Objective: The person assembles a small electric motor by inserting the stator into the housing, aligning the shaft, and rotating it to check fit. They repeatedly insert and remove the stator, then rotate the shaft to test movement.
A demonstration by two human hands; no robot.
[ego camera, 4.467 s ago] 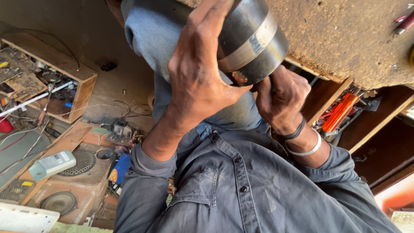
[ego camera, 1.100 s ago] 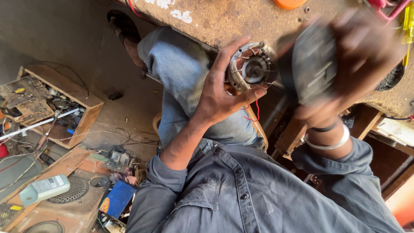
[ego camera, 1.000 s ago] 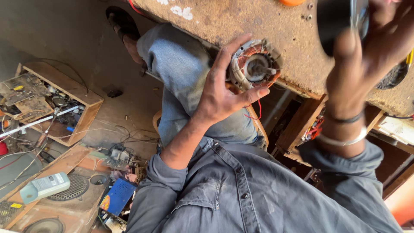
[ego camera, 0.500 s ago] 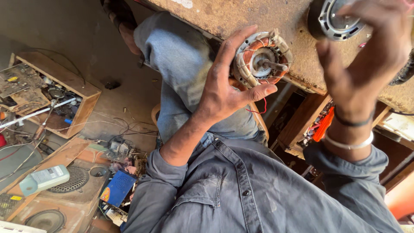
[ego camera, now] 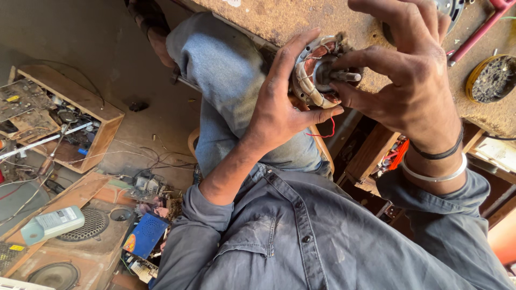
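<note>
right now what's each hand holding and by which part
The left hand grips the motor stator around its outer rim. The right hand pinches the shaft sticking out of its centre.

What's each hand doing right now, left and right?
Left hand: closed around the motor stator, holding it.
Right hand: fingers pinching the shaft at the stator's centre.

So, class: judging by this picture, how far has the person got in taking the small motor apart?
Done: the outer cover is off, leaving the copper windings bare. In hand: the left hand cradles the motor core while the right hand pinches its central shaft. Left: the shaft still sits inside the windings.
</note>
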